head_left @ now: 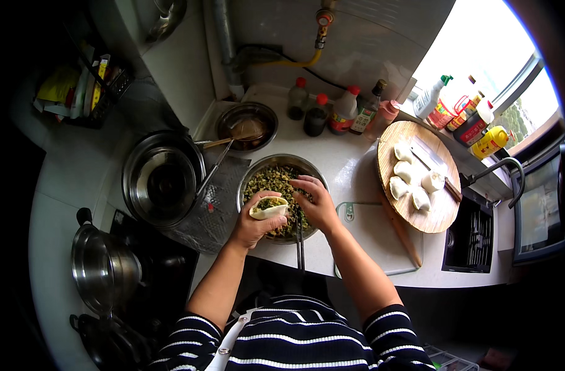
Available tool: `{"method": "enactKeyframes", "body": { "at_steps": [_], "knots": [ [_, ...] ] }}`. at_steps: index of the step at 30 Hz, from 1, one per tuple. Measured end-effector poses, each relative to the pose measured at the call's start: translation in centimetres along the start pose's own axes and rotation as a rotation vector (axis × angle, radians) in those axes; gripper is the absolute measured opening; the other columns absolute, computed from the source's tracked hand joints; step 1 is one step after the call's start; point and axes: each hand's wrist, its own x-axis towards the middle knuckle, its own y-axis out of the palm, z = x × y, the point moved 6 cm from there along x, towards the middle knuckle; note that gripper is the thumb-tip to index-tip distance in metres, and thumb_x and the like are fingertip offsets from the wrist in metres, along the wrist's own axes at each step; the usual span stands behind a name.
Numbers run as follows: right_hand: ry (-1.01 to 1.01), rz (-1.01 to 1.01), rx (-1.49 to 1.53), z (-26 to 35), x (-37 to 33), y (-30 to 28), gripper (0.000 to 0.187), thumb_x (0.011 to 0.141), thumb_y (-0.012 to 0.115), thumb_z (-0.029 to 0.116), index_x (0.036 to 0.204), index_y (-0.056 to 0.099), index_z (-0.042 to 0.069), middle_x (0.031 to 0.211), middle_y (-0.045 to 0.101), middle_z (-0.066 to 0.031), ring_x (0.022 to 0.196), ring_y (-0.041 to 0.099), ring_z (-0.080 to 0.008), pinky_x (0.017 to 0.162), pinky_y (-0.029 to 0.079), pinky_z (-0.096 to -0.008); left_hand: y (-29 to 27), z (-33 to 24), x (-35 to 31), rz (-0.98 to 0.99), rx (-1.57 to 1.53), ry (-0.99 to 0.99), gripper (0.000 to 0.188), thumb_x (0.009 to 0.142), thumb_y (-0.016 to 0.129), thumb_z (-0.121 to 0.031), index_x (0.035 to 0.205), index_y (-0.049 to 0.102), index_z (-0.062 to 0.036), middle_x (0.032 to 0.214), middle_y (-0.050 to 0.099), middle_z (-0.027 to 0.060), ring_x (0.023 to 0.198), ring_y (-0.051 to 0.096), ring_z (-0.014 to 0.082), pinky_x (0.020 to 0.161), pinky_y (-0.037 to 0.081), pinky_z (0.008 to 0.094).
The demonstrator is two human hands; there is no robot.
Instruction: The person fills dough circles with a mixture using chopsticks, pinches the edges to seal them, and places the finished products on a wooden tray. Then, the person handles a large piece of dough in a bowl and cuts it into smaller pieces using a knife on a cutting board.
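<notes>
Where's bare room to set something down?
Counter between the bowl of filling and the round board; cutting board left of the rolling pin, though the right forearm overhangs its left part. Crowded: back edge, lined with bottles; left side, taken by the large basin; above the bowl, where left hand and right hand are.

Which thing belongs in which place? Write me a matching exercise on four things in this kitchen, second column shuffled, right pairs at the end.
Things
1. Filled wrapper
2. Wooden rolling pin
3. Knife
4. Yellow bottle

Places
A. By the bright window, at the near end of a row of bottles
B. On the round straw-coloured board, beside white dumplings
C. In the person's left hand
D. Over the pale cutting board

Right pairs: 1-C, 2-D, 3-B, 4-A
</notes>
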Motion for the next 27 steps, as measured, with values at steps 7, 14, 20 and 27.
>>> {"method": "enactKeyframes", "body": {
  "at_steps": [7, 14, 20, 27],
  "knots": [
    [-0.281, -0.045, 0.383, 7.4, -1.5, -1.0, 0.063, 0.069, 0.038, -0.015, 0.126, 0.054, 0.008, 0.137, 0.039, -0.0144, 0.126, 0.044, -0.0294, 0.102, 0.042, -0.0413, -0.1, -0.9, -0.3, -0.001, 0.145, 0.019, 0.051, 0.074, 0.075, 0.003, 0.12, 0.052, -0.0039, 0.104, 0.063, 0.0051, 0.096, 0.063, 0.0137, 0.082, 0.053, 0.0261],
    [-0.219, 0.189, 0.614, 9.8, -1.2, 0.4, 0.08, 0.061, 0.035, -0.016, 0.138, 0.039, 0.006, 0.142, 0.029, -0.0141, 0.119, 0.048, -0.0259, 0.094, 0.05, -0.0382, 0.6, -1.6, 0.0, 0.072, 0.368, 0.212, 0.044, 0.073, 0.078, -0.006, 0.112, 0.057, -0.0069, 0.099, 0.063, 0.0022, 0.092, 0.059, 0.0109, 0.082, 0.049, 0.0274],
    [-0.307, 0.249, 0.363, 10.1, -1.5, 1.0, 0.083, 0.061, 0.035, -0.016, 0.141, 0.035, 0.007, 0.142, 0.028, -0.0143, 0.123, 0.045, -0.0247, 0.093, 0.05, -0.0371, 0.7, -1.2, 0.1, 0.112, 0.384, 0.349, 0.041, 0.075, 0.076, -0.004, 0.111, 0.058, -0.0074, 0.098, 0.063, 0.002, 0.093, 0.059, 0.0118, 0.082, 0.05, 0.0282],
    [-0.223, 0.147, 0.667, 10.1, -1.1, -0.6, 0.081, 0.063, 0.035, -0.017, 0.14, 0.037, 0.007, 0.136, 0.034, -0.0131, 0.117, 0.049, -0.0241, 0.094, 0.05, -0.0385, 0.0, 0.2, -0.1, 0.013, 0.158, 0.031, 0.039, 0.077, 0.076, -0.005, 0.112, 0.057, -0.0049, 0.1, 0.065, 0.0055, 0.091, 0.063, 0.0126, 0.078, 0.053, 0.0258]
  ]
}}
